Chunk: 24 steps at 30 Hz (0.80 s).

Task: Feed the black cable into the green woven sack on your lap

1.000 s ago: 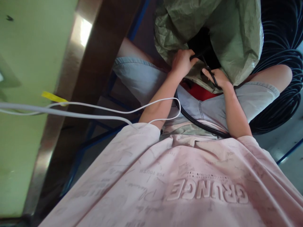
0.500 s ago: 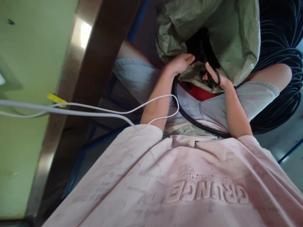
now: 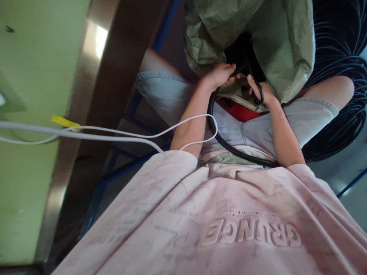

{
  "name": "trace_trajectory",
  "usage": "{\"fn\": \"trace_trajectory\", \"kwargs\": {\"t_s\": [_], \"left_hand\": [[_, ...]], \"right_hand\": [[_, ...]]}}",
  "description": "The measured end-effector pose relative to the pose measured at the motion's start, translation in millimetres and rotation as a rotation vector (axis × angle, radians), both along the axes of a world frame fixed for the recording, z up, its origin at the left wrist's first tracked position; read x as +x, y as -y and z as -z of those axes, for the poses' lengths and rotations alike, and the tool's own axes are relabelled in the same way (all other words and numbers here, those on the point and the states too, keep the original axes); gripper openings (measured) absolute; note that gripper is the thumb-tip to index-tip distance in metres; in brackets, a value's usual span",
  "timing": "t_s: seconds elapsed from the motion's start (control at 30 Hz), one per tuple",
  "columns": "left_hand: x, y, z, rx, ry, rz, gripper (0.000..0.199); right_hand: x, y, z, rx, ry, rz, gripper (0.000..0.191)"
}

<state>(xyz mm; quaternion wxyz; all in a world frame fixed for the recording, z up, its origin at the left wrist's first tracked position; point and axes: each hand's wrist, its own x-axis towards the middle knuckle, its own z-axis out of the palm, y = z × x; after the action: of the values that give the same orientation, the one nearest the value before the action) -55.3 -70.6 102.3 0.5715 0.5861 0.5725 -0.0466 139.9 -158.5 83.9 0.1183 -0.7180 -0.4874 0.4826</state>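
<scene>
We found the scene brightly daylit; glare struck the metal table edge (image 3: 96, 40). Deep shadow filled the green sack (image 3: 286, 42) mouth. Edges bowed noticeably, and the pink shirt (image 3: 229, 221) looked slightly soft.

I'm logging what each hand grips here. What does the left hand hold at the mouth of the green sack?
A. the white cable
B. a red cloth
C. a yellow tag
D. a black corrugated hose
D: the left hand is closed around the black corrugated hose, which curves down across the lap from the green sack.
</scene>
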Motion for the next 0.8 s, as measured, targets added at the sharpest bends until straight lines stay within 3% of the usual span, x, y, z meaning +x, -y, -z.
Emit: {"fn": "trace_trajectory", "kwargs": {"t_s": [0.13,0.33,0.63,0.8], "left_hand": [[5,1,0.2,0.046,0.1,-0.034,0.05],[4,6,5.0,0.272,0.024,0.017,0.021],[-5,11,-5.2,0.628,-0.055,0.177,0.034],[-8,15,-17.4,0.617,-0.154,0.226,0.032]], "right_hand": [[0,0,1.9,0.01,0.032,0.007,0.083],[3,1,10.3,0.022,0.12,-0.004,0.08],[3,3,8.4,0.168,0.451,-0.041,0.073],[2,7,12.9,0.215,0.464,-0.058,0.073]]}}
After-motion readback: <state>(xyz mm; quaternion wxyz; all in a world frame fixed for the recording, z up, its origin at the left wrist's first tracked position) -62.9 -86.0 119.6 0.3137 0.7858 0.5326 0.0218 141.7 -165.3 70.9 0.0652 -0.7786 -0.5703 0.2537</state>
